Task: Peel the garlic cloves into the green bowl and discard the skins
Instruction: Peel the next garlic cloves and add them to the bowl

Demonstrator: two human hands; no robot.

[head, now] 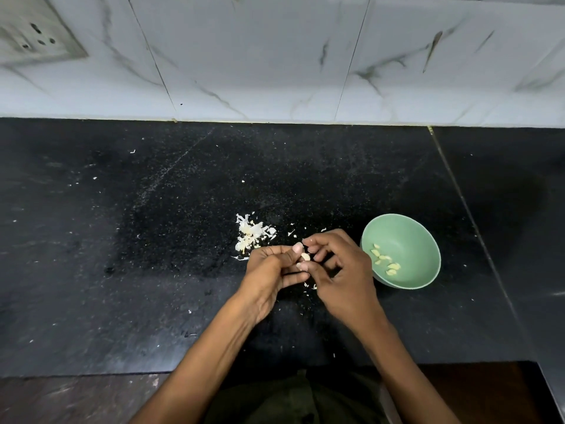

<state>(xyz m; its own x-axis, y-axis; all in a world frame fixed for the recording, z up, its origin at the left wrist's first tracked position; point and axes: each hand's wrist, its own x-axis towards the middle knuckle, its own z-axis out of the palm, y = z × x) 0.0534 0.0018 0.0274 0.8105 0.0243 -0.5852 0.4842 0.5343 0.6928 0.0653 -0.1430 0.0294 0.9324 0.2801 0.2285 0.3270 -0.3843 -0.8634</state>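
Note:
My left hand (270,270) pinches a small pale garlic clove (305,256) between thumb and forefinger above the black counter. My right hand (342,270) meets it from the right, fingertips curled at the same clove. Just right of the hands stands the green bowl (419,237), with several peeled cloves (385,263) lying in its lower left part. A heap of white garlic skins (252,234) lies on the counter just above my left hand.
The black stone counter (153,240) carries scattered skin flakes around the hands. A marble-tiled wall (275,56) rises behind it, with a socket plate (33,32) at the top left. The counter's front edge runs below my forearms.

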